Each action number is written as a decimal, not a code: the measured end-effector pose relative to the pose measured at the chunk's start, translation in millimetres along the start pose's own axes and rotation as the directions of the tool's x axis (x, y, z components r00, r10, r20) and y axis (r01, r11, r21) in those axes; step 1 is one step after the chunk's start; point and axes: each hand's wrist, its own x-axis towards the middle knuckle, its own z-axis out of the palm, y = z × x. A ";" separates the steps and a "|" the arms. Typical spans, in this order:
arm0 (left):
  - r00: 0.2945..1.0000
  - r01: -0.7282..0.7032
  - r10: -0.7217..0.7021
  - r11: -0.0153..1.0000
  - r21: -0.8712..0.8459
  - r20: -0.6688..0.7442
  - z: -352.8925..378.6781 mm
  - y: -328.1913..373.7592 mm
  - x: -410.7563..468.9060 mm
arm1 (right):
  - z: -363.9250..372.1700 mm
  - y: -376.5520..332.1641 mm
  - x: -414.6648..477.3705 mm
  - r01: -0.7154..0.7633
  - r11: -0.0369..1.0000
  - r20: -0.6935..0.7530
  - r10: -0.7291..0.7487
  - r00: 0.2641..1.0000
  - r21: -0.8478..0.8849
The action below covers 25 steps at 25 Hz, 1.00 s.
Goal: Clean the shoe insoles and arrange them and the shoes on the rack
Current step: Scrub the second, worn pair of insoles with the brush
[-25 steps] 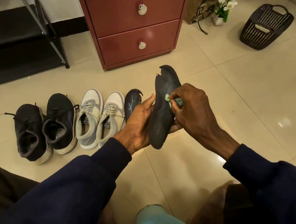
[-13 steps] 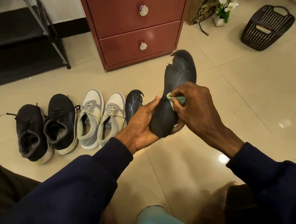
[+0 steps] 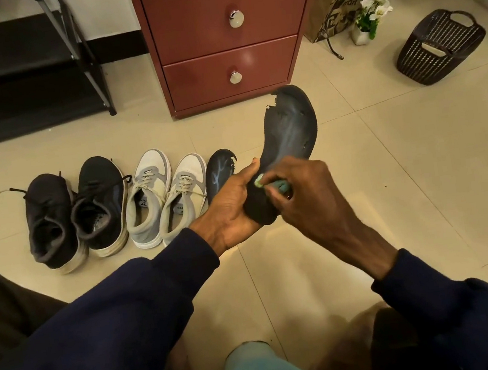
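Head view: my left hand (image 3: 233, 205) grips the heel of the dark insole (image 3: 287, 135), toe pointing to 1 o'clock, torn edge up top. Right hand (image 3: 306, 195) pinches a green cloth (image 3: 280, 184) against it, mostly hidden under fingers. Second insole (image 3: 217, 171) on the floor, half covered by my left hand.

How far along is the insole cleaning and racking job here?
Early. In hand: the left hand holds a torn dark insole while the right hand rubs it with a small green cloth. Left: the second dark insole, black sneakers and grey sneakers lie on the floor; the black rack holds nothing visible.
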 end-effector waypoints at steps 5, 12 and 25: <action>1.000 0.011 -0.011 0.999 -0.031 -0.011 -5.9 -4.0 -0.5 | -8.1 3.2 4.8 0.013 0.999 0.219 -0.006 0.976 -0.030; 0.999 0.005 -0.005 1.000 0.013 -0.044 -10.0 -1.6 1.7 | -7.5 -13.7 -6.1 0.094 0.994 0.304 -0.107 0.947 0.060; 1.000 -0.014 0.015 1.000 0.025 -0.006 -10.1 -8.4 1.6 | -17.8 16.4 6.2 -0.084 0.986 0.224 0.116 0.968 -0.145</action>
